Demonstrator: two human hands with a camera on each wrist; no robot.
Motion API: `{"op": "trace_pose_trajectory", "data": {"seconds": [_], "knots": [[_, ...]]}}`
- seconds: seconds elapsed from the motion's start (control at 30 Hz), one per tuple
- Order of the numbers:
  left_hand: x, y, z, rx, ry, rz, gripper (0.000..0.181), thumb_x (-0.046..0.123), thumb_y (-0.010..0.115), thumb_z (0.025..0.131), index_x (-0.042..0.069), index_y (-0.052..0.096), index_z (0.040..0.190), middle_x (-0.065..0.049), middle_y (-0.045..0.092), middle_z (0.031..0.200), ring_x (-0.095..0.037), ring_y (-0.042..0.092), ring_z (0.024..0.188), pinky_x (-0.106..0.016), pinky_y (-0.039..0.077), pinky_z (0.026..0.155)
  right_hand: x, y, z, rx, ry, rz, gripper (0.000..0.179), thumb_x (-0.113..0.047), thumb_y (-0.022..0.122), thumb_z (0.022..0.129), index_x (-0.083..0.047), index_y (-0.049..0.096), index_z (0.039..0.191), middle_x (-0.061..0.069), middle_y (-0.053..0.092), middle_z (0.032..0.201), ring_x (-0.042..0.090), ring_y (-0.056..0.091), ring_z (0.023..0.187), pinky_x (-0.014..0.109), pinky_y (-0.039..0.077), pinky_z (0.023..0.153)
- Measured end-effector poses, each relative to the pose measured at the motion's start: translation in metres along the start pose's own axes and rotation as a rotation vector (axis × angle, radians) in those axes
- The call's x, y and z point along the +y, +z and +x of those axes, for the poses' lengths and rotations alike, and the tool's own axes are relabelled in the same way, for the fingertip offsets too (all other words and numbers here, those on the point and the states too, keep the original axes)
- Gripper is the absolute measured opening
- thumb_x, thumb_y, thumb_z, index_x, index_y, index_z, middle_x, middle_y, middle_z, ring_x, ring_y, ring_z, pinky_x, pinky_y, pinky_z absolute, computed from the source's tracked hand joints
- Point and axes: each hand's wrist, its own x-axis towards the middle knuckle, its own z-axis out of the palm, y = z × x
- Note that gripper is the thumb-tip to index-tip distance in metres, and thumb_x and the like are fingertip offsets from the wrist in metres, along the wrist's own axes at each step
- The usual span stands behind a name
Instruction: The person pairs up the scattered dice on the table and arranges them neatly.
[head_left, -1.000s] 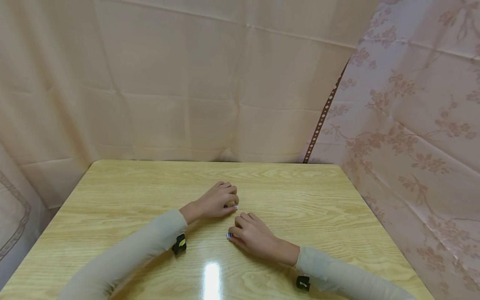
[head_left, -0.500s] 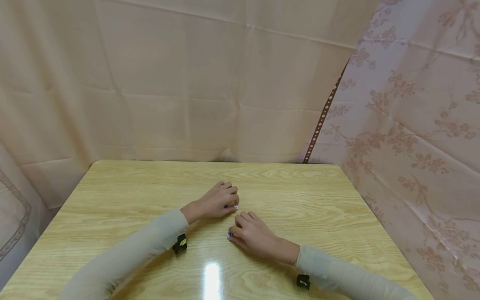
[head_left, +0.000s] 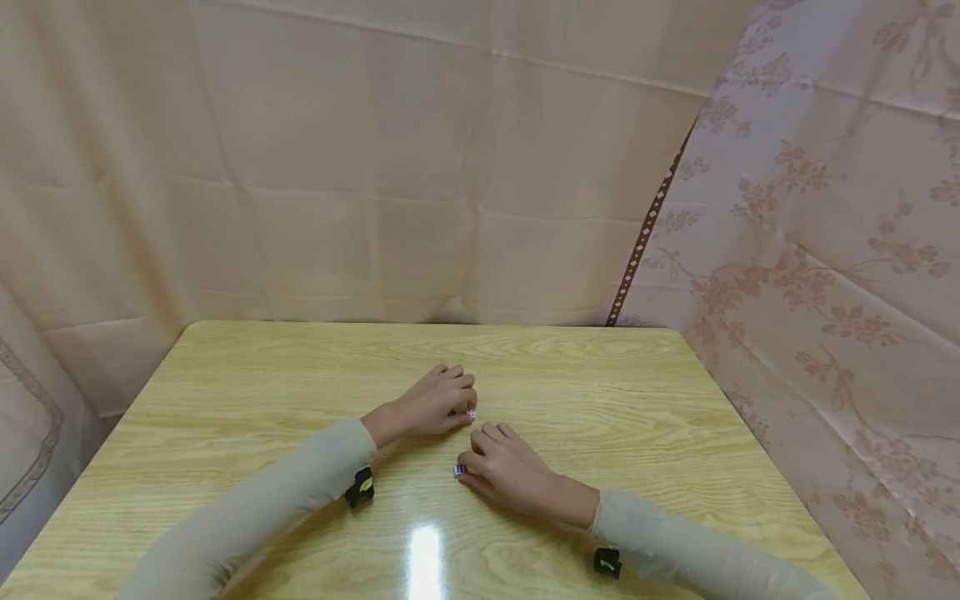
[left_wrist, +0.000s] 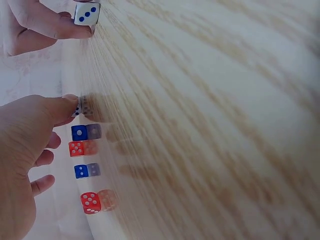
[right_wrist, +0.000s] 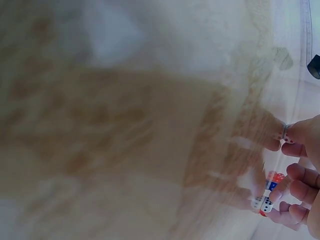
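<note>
My left hand (head_left: 435, 402) pinches a white die (head_left: 471, 414) between thumb and finger at the tabletop. Nearer me and to the right, my right hand (head_left: 517, 475) holds another white die (head_left: 459, 471) the same way, with dark blue dots showing. In the left wrist view, two blue dice, the larger (left_wrist: 79, 132) and the smaller (left_wrist: 81, 171), stand in a line with two red dice, one (left_wrist: 76, 148) between them and one (left_wrist: 90, 203) at the end. They are close to the left hand's fingers. From the head, that hand hides most of them.
A glossy wood-grain table (head_left: 300, 358) spreads around both hands, with a bright light reflection at its front. Beige cloth (head_left: 337, 167) hangs behind it, and floral cloth (head_left: 840, 250) hangs on the right. Black wrist devices (head_left: 360, 487) sit under the sleeves.
</note>
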Motion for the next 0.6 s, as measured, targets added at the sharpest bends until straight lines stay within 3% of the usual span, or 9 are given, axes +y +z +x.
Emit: {"op": "trace_pose_trajectory", "data": {"seconds": [0.6], "knots": [[-0.0009, 0.0009, -0.0031, 0.029, 0.032, 0.021, 0.013, 0.033, 0.07, 0.096, 0.02, 0.068, 0.095, 0.006, 0.056, 0.091, -0.015, 0.046, 0.086, -0.034, 0.038, 0.082, -0.0002, 0.0028, -0.0008, -0.035, 0.002, -0.074, 0.015, -0.04, 0.064, 0.1, -0.025, 0.066, 0.1, -0.007, 0.053, 0.091, 0.013, 0.047, 0.086, 0.029, 0.039, 0.081]]}}
